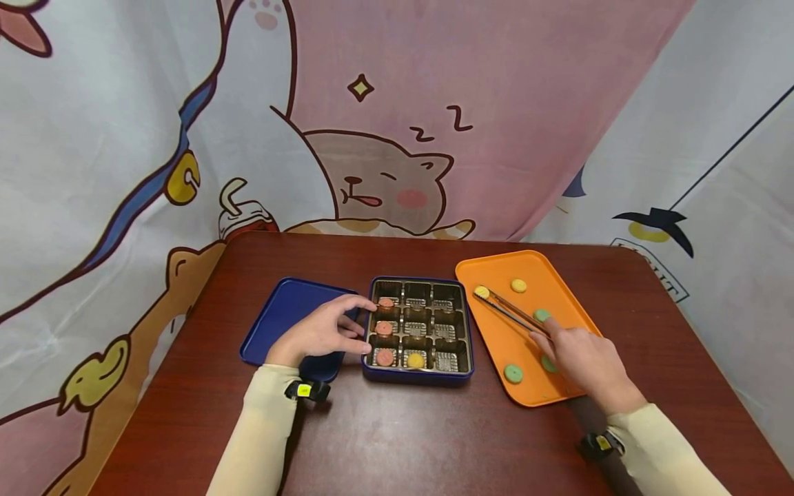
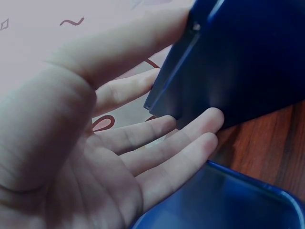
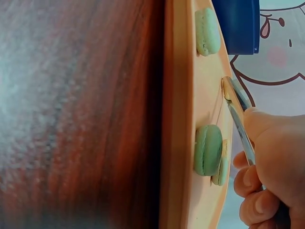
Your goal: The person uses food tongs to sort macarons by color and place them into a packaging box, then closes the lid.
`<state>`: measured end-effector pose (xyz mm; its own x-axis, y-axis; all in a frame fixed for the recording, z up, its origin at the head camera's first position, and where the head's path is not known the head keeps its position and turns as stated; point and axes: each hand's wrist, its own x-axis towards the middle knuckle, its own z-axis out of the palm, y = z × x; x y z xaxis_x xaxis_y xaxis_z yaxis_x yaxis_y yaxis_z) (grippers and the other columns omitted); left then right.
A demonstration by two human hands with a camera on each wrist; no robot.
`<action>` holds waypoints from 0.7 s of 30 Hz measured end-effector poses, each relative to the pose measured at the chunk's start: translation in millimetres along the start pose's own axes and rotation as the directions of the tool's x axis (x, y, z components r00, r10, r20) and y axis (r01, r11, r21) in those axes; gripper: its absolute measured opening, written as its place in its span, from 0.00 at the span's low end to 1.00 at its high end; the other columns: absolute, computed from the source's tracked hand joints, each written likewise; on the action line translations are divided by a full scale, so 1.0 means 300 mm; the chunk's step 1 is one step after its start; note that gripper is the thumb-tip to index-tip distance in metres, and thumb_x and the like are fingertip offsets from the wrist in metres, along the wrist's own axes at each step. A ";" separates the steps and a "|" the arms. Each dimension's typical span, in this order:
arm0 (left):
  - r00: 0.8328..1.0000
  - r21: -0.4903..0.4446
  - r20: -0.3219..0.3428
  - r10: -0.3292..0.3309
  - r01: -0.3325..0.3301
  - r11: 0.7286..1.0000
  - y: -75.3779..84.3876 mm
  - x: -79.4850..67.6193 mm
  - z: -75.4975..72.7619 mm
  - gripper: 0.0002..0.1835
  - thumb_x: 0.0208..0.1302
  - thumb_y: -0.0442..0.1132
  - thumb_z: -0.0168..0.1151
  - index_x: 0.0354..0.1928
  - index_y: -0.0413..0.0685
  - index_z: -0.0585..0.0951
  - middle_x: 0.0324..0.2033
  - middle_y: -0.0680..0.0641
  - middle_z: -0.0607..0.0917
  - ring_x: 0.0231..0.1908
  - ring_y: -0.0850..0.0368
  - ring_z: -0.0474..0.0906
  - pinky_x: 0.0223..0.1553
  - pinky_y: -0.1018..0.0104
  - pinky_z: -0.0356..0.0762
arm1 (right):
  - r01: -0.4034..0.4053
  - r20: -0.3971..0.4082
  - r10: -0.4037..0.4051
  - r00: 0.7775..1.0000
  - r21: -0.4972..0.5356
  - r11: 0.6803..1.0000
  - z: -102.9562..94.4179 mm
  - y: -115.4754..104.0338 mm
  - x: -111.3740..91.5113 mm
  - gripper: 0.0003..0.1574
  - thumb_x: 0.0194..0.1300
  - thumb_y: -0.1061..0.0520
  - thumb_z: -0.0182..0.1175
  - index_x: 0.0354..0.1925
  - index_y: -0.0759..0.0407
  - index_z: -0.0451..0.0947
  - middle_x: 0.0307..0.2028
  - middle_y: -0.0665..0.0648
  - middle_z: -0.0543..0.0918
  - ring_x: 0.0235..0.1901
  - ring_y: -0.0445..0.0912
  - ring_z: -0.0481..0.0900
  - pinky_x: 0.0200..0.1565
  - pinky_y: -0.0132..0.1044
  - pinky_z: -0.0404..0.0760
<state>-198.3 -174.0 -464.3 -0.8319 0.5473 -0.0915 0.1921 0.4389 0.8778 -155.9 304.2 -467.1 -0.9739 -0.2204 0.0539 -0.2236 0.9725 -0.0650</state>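
Note:
My right hand (image 1: pixel 586 362) grips metal tongs (image 1: pixel 505 314), whose tips are on either side of a yellow macaron (image 1: pixel 482 292) at the orange tray's left side. With thumb and fingers spread, my left hand (image 1: pixel 322 327) touches the left side of a dark blue box (image 1: pixel 418 377); the left wrist view shows the fingers (image 2: pixel 162 148) extended along its wall. Inside the box is a divided gold insert. Three pink macarons (image 1: pixel 384 357) fill its left column, one per compartment, and a yellow macaron (image 1: pixel 415 360) lies in the front middle compartment.
The orange tray (image 1: pixel 496 348) also bears another yellow macaron (image 1: pixel 518 285) and green macarons (image 1: pixel 513 373), some partly behind the right hand. A blue lid (image 1: pixel 288 313) lies left of the box, partly under the left hand. A printed cloth (image 1: pixel 527 103) hangs behind the brown table (image 1: pixel 397 441).

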 end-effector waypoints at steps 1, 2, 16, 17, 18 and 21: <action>1.000 0.000 0.000 0.000 0.000 1.000 0.001 0.000 0.000 0.38 0.59 0.43 0.82 0.71 0.53 0.75 0.73 0.45 0.71 0.53 0.49 0.86 0.54 0.54 0.86 | -0.003 0.001 0.003 1.000 0.002 1.000 0.001 0.000 -0.002 0.29 0.79 0.39 0.58 0.54 0.64 0.77 0.14 0.50 0.67 0.15 0.46 0.65 0.15 0.39 0.64; 1.000 0.000 0.001 -0.001 0.001 1.000 0.001 0.000 0.000 0.38 0.59 0.43 0.82 0.71 0.53 0.75 0.73 0.45 0.71 0.53 0.49 0.86 0.54 0.54 0.86 | -0.005 0.001 0.005 1.000 0.005 1.000 0.001 0.000 -0.003 0.30 0.79 0.39 0.58 0.56 0.64 0.77 0.14 0.50 0.67 0.15 0.46 0.65 0.15 0.39 0.64; 1.000 -0.017 0.004 0.014 -0.014 1.000 -0.004 -0.001 -0.001 0.39 0.59 0.44 0.82 0.71 0.54 0.75 0.72 0.46 0.71 0.53 0.49 0.86 0.54 0.53 0.86 | -0.024 -0.044 0.025 0.999 0.021 0.999 -0.029 -0.004 -0.041 0.24 0.79 0.40 0.58 0.49 0.61 0.77 0.17 0.51 0.70 0.17 0.46 0.67 0.16 0.39 0.65; 1.000 -0.020 0.005 0.015 -0.014 1.000 -0.003 -0.002 -0.001 0.39 0.59 0.44 0.82 0.71 0.53 0.75 0.73 0.45 0.71 0.53 0.48 0.86 0.54 0.53 0.86 | -0.024 -0.049 0.025 0.998 0.023 0.999 -0.033 -0.004 -0.044 0.23 0.79 0.41 0.58 0.48 0.61 0.77 0.17 0.51 0.71 0.17 0.46 0.67 0.16 0.40 0.65; 1.000 -0.021 0.006 0.014 -0.013 1.000 -0.002 -0.002 -0.001 0.39 0.59 0.44 0.82 0.71 0.53 0.75 0.73 0.46 0.71 0.53 0.48 0.86 0.54 0.53 0.86 | -0.023 -0.053 0.024 0.998 0.021 1.000 -0.036 -0.003 -0.046 0.23 0.79 0.41 0.58 0.47 0.60 0.77 0.17 0.51 0.71 0.17 0.46 0.67 0.15 0.40 0.65; 1.000 -0.018 0.005 0.009 -0.009 1.000 0.000 -0.004 -0.001 0.39 0.59 0.44 0.82 0.71 0.53 0.75 0.73 0.45 0.71 0.53 0.49 0.86 0.54 0.53 0.86 | -0.022 -0.062 0.023 0.998 0.022 1.000 -0.045 -0.004 -0.055 0.22 0.79 0.41 0.59 0.43 0.59 0.75 0.16 0.51 0.69 0.16 0.46 0.66 0.15 0.39 0.64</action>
<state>-197.4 -174.8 -464.2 -0.8273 0.5551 -0.0862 0.1899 0.4207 0.8871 -139.2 307.8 -454.6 -0.9747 -0.1924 0.1138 -0.2028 0.9752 -0.0882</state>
